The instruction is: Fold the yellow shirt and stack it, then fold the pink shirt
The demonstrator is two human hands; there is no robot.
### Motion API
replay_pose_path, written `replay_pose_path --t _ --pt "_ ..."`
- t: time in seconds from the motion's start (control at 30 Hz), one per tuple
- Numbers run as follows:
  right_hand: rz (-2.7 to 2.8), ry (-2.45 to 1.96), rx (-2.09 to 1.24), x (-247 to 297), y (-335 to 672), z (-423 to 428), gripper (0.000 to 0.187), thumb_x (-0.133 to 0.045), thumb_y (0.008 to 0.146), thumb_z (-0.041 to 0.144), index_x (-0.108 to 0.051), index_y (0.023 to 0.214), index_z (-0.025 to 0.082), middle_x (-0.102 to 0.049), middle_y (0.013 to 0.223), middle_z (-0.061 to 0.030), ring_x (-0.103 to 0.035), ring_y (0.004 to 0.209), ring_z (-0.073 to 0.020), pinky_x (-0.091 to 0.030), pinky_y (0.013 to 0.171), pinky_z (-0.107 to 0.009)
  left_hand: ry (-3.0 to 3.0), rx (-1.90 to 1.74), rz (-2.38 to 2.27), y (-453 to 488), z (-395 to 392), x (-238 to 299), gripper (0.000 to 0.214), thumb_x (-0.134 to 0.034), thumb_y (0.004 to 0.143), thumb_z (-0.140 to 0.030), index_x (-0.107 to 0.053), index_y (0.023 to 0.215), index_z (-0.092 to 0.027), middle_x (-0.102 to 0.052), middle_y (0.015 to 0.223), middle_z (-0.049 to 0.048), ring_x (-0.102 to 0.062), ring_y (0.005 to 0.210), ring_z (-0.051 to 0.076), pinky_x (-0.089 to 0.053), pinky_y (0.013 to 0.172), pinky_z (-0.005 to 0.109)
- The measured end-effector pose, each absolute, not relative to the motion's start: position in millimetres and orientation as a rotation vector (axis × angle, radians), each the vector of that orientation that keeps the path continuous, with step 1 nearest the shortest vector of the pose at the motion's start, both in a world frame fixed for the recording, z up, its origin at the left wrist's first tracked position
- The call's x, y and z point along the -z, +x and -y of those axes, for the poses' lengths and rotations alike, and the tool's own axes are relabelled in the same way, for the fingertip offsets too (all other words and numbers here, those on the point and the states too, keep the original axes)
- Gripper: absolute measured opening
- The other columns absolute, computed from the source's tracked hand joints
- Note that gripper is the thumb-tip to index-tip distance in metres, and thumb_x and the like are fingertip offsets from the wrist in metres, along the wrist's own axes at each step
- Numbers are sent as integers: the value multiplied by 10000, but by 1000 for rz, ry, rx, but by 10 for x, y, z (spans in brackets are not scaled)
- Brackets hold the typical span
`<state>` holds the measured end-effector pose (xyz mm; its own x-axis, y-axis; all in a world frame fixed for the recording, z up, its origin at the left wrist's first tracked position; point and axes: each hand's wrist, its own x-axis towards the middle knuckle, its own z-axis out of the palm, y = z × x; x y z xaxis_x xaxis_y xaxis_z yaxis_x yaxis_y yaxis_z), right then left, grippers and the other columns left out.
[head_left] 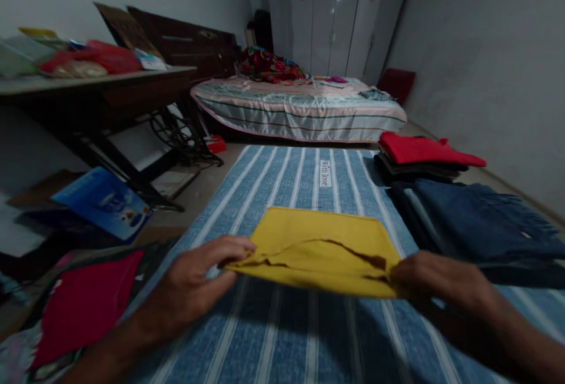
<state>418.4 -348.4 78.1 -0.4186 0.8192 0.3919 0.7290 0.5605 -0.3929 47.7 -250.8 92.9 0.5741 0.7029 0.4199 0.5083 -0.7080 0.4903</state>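
Observation:
A folded yellow cloth (322,242) lies on a blue and white striped mat (291,184). My left hand (198,275) pinches the cloth's near left corner and lifts its edge a little. My right hand (435,281) grips the near right corner, fingers closed on the fabric. The near edge of the cloth is raised off the mat between the two hands.
Folded dark blue clothes (477,219) and a red garment on a dark stack (424,151) sit at the mat's right. A red cloth (83,304) lies at the left. Behind stand a treadle sewing table (101,95), a blue packet (106,201) and a bed (300,107).

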Motion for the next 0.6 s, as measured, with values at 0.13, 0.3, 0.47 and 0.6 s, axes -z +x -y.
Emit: replay_pose_path --t 0.13,0.3,0.47,0.6 --pt "2453 -1087 -15 -31 3881 3964 228 -352 933 106 -560 923 197 -615 725 -20 -555 609 -151 -420 569 -266 2761 -776 -861 307 2935 -175 267 -425 868 -82 -638 979 -199 -714 1055 60 -676 974 154 -539 879 236" --pt "2424 -1222 -13 350 3779 4236 227 -360 923 123 -557 996 207 -633 849 -52 -569 742 -186 -453 664 -297 2786 -715 -907 204 3138 23 287 -457 888 -102 -609 1117 -187 -712 1052 58 -665 999 162 -532 914 260" --pt "2328 -1208 52 403 3744 4341 265 -332 916 107 -571 995 191 -640 873 -70 -571 770 -190 -462 690 -297 2760 -752 -967 205 3191 6 252 -504 880 -149 -628 1094 -201 -717 1035 38 -671 983 152 -526 920 231" --pt "2325 -1265 -74 374 3811 4342 225 -390 904 140 -593 961 221 -640 806 -35 -589 715 -156 -456 657 -253 2489 -830 -1289 249 3282 82 209 -537 861 -294 -673 1002 -219 -726 1001 40 -691 929 180 -557 861 253"
